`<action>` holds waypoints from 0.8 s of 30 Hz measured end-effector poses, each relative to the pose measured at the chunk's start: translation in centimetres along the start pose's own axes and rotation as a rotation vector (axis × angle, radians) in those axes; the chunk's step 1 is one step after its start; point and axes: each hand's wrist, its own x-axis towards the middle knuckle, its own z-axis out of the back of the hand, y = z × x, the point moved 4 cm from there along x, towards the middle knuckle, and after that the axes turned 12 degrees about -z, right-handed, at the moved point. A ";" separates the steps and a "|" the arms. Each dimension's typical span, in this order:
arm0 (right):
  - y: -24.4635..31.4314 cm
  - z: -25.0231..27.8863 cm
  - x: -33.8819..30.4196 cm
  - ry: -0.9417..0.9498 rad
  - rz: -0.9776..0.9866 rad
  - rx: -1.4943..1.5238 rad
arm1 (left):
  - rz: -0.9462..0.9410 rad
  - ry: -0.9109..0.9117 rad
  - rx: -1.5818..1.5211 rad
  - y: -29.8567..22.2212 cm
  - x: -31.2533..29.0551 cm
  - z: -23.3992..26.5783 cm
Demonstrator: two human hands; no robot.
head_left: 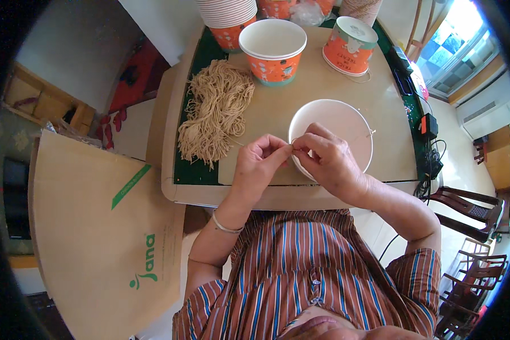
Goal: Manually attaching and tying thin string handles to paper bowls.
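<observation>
At the left rim of a white paper bucket (pixel 354 127), my two hands meet with their fingertips nearly touching. My left hand (pixel 262 161) pinches thumb against forefinger, and my right hand (pixel 330 161) is closed in a pinch beside it. Between the fingertips a thin piece of string is barely visible; most of it is hidden by the fingers. A small knotted bit of beige string (pixel 373 132) shows at the bucket's right rim. Left of the hands lies a large loose heap of beige string (pixel 218 110).
Behind are orange patterned paper buckets (pixel 273 51), an upside-down one (pixel 351 45) and a tall stack (pixel 228 25). Power adapters with black cables (pixel 429 127) line the table's right edge. A big cardboard box (pixel 105 226) stands at left, and wooden chairs (pixel 464 212) at right.
</observation>
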 end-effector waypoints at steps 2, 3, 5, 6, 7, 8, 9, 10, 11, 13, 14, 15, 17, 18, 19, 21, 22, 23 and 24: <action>0.0 0.0 0.1 -0.011 0.004 0.000 | -0.001 0.002 -0.007 0.0 0.0 0.0; 0.0 0.0 0.1 -0.011 0.006 0.028 | -0.002 0.002 -0.008 0.1 0.0 0.0; -0.1 0.0 0.2 -0.011 0.007 0.059 | -0.007 0.006 -0.007 0.3 0.1 0.1; -0.3 0.1 0.4 -0.016 -0.036 0.090 | -0.006 0.007 -0.007 0.3 0.1 0.0; -0.5 0.0 0.5 -0.022 -0.078 0.121 | 0.002 -0.003 -0.048 0.4 0.1 0.0; -0.5 0.0 0.5 -0.021 -0.077 0.121 | 0.011 -0.013 -0.089 0.4 0.0 0.0; -0.8 -0.1 0.6 -0.013 -0.104 0.136 | 0.010 -0.013 -0.089 0.4 0.1 0.0; -1.0 -0.2 0.6 -0.004 -0.132 0.152 | 0.015 -0.021 -0.111 0.5 0.0 0.0; -1.1 -0.3 0.6 -0.004 -0.131 0.152 | 0.019 -0.030 -0.132 0.6 0.0 0.0; -1.5 -0.3 0.8 0.001 -0.144 0.177 | 0.029 -0.037 -0.169 0.9 0.0 0.0; -1.4 -0.2 0.8 0.001 -0.145 0.176 | 0.040 -0.044 -0.206 1.0 0.0 0.0; -1.4 -0.2 0.8 0.029 -0.184 0.176 | 0.040 -0.044 -0.206 1.0 0.0 0.0; -1.5 -0.2 0.8 0.056 -0.222 0.177 | 0.052 -0.049 -0.201 0.9 -0.1 -0.1; -1.9 -0.3 0.8 0.062 -0.258 0.207 | 0.052 -0.048 -0.200 0.9 -0.1 -0.1; -2.2 -0.3 0.9 0.069 -0.293 0.237 | 0.050 -0.048 -0.200 1.0 -0.1 0.0; -2.2 -0.4 0.9 0.101 -0.332 0.266 | 0.047 -0.047 -0.199 1.1 -0.1 0.0; -2.2 -0.4 0.9 0.133 -0.372 0.294 | 0.051 -0.050 -0.205 1.1 -0.1 0.0; -2.1 -0.4 0.9 0.132 -0.373 0.294 | 0.054 -0.053 -0.210 1.1 -0.1 0.0; -2.0 -0.5 0.8 0.140 -0.362 0.307 | 0.055 -0.052 -0.210 1.1 -0.2 0.0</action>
